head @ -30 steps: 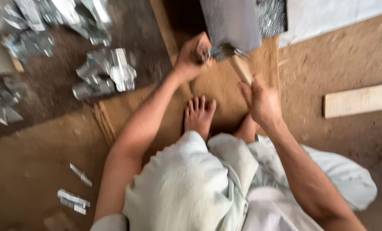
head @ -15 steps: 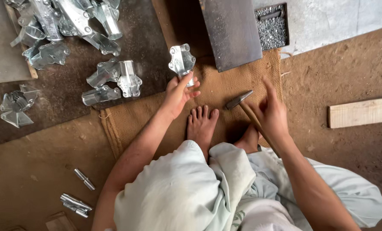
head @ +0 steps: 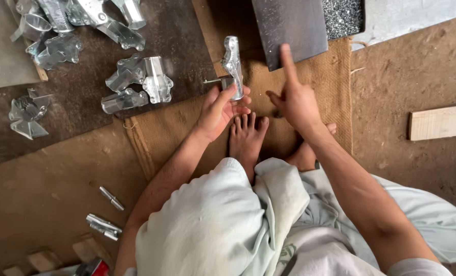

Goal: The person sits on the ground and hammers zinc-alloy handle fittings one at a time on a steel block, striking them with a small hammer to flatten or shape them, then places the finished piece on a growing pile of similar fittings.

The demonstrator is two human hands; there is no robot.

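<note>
Metal clamp (head: 233,66) in left hand (head: 219,110)

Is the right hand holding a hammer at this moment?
No. The right hand is empty, its index finger raised toward the dark metal plate; only the left hand holds a galvanized metal bracket.

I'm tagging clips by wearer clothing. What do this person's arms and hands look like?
Both forearms are bare; no gloves, rings, watch or bands show on the left hand or right hand. At the bottom edge a pale sleeve begins near the right upper arm. The clothing below is loose, pale grey-green cloth.
</note>
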